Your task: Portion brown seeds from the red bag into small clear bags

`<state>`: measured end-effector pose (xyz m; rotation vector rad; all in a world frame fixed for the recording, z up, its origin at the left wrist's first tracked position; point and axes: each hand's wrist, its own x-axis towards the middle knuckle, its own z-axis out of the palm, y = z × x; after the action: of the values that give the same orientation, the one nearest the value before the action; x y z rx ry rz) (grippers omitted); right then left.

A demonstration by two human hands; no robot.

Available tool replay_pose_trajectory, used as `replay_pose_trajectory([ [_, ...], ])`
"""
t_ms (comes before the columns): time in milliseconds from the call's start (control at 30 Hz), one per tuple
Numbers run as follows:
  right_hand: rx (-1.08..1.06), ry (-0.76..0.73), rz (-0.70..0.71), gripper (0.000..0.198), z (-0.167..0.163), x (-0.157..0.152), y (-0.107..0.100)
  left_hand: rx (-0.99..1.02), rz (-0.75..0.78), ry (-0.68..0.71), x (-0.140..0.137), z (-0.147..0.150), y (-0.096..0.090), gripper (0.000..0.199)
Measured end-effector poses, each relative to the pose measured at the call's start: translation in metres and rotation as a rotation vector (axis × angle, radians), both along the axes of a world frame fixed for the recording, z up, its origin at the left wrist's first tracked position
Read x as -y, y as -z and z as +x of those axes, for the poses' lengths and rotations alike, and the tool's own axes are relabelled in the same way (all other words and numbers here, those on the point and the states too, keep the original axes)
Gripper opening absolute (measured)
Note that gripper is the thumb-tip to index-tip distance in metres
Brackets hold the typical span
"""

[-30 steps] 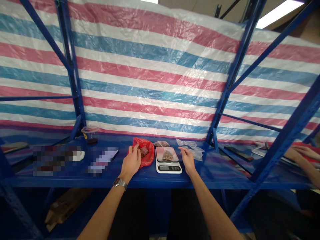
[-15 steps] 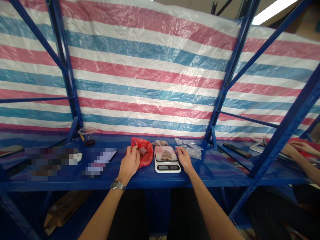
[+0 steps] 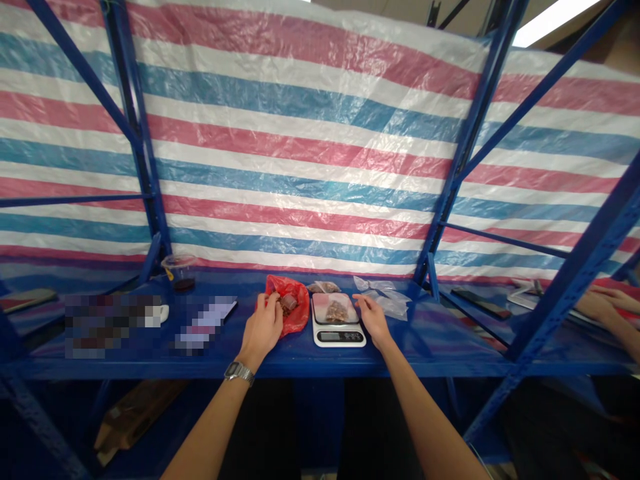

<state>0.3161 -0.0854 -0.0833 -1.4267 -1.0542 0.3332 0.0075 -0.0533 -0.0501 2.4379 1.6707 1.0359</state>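
Left hand (image 3: 263,328) over a crinkled red plastic bag (image 3: 298,317), fingers (image 3: 273,306) curled into its open mouth among dark brown bits (image 3: 289,303), tips hidden, so can't tell if gripping anything. Right hand (image 3: 373,320) loosely open just beside a flat white digital scale (image 3: 339,344), nothing visible in it, can't tell if touching. Small clump of brown pieces (image 3: 337,311) up on the scale's square tray (image 3: 321,306). Sensible layout imo: readout (image 3: 331,337) turned to the near side, probably for easy reading, and red bag parked right next to the scale, likely to save reaching. Flat clear plastic bags (image 3: 393,306) off past the right hand, out of the tray's way. Both forearms (image 3: 213,420) angled inward at the edge of the blue metal surface (image 3: 433,350), silver metal watch (image 3: 239,372) on the left wrist.
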Motion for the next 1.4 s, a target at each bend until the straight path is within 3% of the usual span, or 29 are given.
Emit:
replay_pose_trajectory([
  [433, -0.005, 0.058, -0.065, 0.053, 0.003, 0.005, 0.0, 0.043, 0.012, -0.022, -0.002, -0.002, 0.005, 0.033],
  [900, 0.212, 0.007, -0.143, 0.049, -0.005, 0.011, -0.003, 0.13, -0.007, -0.04, -0.006, -0.002, 0.007, 0.032],
  [1133, 0.121, 0.002, -0.208, 0.053, -0.004, 0.011, -0.004, 0.14, -0.034, -0.024, -0.003, -0.002, 0.003, 0.032],
  [1400, -0.048, -0.104, -0.212, 0.046, -0.007, 0.003, -0.016, 0.129, 0.063, 0.032, 0.002, -0.006, 0.005, 0.035],
])
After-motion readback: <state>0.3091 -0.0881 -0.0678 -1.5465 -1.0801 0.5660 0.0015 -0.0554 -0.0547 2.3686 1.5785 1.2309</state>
